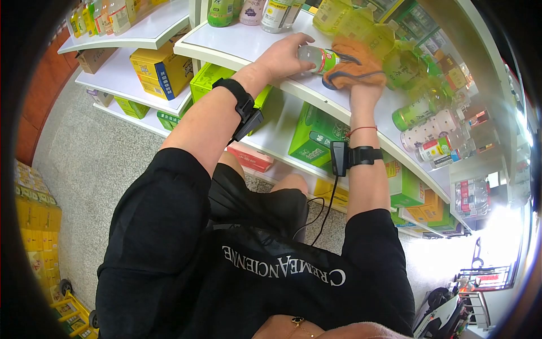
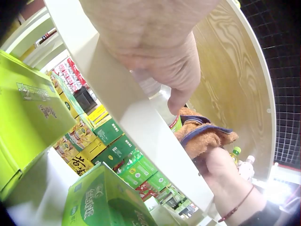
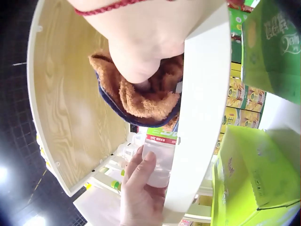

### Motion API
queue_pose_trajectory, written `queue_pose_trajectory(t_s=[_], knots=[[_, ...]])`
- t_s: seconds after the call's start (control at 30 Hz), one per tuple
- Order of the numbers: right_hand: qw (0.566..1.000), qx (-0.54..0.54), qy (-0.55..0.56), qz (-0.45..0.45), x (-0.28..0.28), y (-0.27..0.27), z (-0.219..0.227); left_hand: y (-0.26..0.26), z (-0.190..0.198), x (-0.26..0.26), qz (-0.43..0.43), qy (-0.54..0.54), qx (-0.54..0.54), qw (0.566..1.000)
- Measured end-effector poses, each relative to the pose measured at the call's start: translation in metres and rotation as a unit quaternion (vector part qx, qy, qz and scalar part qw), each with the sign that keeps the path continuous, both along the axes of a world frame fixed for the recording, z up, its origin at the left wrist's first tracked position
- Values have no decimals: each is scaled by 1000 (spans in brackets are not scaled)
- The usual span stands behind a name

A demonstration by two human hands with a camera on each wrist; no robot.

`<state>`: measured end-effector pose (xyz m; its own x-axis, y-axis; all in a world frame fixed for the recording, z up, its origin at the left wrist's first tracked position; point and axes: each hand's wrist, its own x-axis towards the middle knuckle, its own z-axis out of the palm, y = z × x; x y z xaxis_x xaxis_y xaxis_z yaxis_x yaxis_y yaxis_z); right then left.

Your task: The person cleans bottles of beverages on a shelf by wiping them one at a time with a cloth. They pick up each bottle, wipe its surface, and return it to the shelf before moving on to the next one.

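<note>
My left hand (image 1: 280,56) grips the base end of a clear plastic bottle (image 1: 310,55), with the thumb and fingers on either side. The bottle lies tilted on its side just over the front of the white shelf (image 1: 248,48) and has a green and red label. My right hand (image 3: 146,52) holds a brown towelling cloth (image 1: 361,63) with dark blue edging against the bottle's other end. That end and most of my right fingers are hidden in the cloth. In the right wrist view, the left thumb (image 3: 143,169) presses along the bottle's clear side.
Several drink bottles (image 1: 276,14) stand behind on the same shelf, and more bottles (image 1: 418,107) stand to the right. Green cartons (image 1: 313,133) fill the lower shelf, with a yellow box (image 1: 161,68) on the left unit. The shelf's raised front edge (image 1: 322,101) runs below both hands.
</note>
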<state>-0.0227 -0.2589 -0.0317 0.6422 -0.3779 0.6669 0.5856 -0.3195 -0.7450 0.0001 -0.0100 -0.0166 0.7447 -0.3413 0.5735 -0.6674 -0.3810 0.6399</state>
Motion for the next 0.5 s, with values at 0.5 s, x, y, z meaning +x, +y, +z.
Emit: queue_pose_trajectory(t_s=[0.5], knots=[[942, -315, -42, -108, -23, 27, 14, 0, 1, -1, -2, -2, -13, 1000]])
